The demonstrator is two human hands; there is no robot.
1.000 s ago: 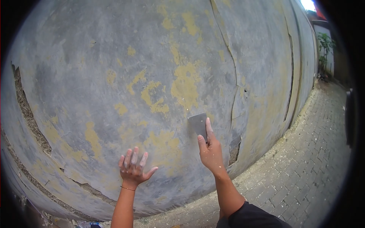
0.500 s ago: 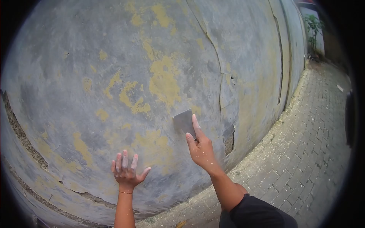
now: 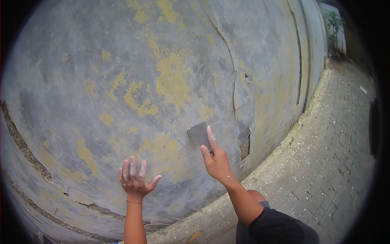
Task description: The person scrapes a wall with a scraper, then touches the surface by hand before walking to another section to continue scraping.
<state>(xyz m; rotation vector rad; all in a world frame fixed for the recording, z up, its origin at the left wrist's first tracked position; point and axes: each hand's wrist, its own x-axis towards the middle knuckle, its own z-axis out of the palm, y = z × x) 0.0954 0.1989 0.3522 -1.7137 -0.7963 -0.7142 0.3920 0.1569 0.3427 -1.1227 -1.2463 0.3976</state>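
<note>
A grey wall [image 3: 109, 69] with patches of yellowish paint fills most of the view. My right hand [image 3: 216, 162] is closed round a scraper, its index finger stretched along the tool. The flat metal blade of the scraper [image 3: 199, 132] lies against the wall, tilted, below a yellow patch [image 3: 172, 79]; its handle is mostly hidden in my hand. To the left, my left hand [image 3: 137, 181] rests flat on the wall with spread fingers and holds nothing. Pale dust coats the fingertips of both hands.
Long cracks [image 3: 233, 73] run down the wall, and a broken gap [image 3: 245, 147] opens right of the scraper. Along the wall's foot runs a brick-paved path [image 3: 313, 175] strewn with pale flakes. A plant [image 3: 334, 28] stands at the far end.
The scraper and my right hand have moved slightly down the wall. My left hand stays spread in the same spot, while the view has shifted a little.
</note>
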